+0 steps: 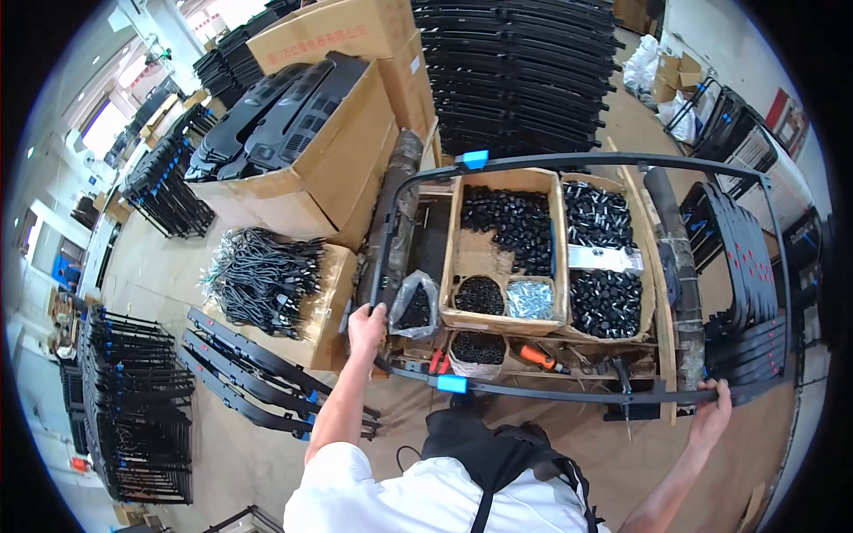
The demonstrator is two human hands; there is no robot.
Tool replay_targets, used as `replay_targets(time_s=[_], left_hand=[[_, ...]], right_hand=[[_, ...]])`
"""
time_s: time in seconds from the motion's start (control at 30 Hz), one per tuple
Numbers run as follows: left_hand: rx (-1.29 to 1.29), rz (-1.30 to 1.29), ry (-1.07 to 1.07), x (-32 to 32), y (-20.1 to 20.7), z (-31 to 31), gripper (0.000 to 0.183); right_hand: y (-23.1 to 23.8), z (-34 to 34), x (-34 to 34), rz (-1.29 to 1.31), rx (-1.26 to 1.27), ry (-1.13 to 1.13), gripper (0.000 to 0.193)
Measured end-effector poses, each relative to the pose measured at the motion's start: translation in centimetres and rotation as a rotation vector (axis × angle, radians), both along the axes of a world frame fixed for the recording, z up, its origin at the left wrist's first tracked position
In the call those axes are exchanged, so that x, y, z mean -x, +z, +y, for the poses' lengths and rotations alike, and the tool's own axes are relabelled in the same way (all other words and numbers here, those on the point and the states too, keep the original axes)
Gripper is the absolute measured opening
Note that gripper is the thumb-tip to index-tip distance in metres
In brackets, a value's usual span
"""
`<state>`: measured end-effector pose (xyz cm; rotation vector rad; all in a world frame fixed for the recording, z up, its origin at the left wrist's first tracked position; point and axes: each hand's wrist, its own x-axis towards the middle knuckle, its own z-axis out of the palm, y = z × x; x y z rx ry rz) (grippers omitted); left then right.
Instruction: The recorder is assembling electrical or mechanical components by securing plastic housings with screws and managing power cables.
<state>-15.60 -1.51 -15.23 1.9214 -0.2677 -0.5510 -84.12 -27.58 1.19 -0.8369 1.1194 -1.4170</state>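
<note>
While our closed left hand (366,332) and half-curled right hand (710,414) are gripping a black, rectangular, metal-looking frame (569,161) above brown cardboard boxes (498,322), we are best supporting both ends evenly.

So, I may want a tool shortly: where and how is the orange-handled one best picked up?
Probably by its thick orange handle, from above: it lies flat, handle toward the left, with a cardboard box just beyond. The black frame, held by the left hand and right hand, crosses the view on the near side, so reaching down through its opening looks easiest.
</note>
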Motion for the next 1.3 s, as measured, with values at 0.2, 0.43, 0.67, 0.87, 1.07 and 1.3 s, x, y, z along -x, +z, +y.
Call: replay_targets(time_s=[0.2,0.43,0.67,0.87,1.07,1.3], left_hand=[[-0.192,-0.070,0.000,-3.9,-3.0,0.9,0.034],[-0.622,-0.709,-0.082,-4.8,-2.4,4.4,0.043],[-0.750,-0.819,-0.180,-4.1,-4.6,2.3,0.054],[-0.474,-1.041,-0.172,3.2,1.4,-3.5,0.047],[-0.094,-0.355,-0.794,24.9,3.2,-25.6,0.028],[0.065,0.022,-1.320,45.2,5.4,-38.7,0.028]], right_hand=[[-4.2,-1.1,-3.8,0.034,-0.198,0.036,0.017],[-13.3,-2.3,-6.9,-0.087,-0.603,0.135,0.031],[-27.7,-3.3,-1.4,0.870,-0.578,0.247,0.039],[-33.2,-9.7,-5.7,1.572,-0.428,0.481,0.064],[-40.4,-8.6,-0.5,1.782,-0.330,0.332,0.055],[-17.4,-0.6,6.6,1.398,-0.295,0.314,0.043]])
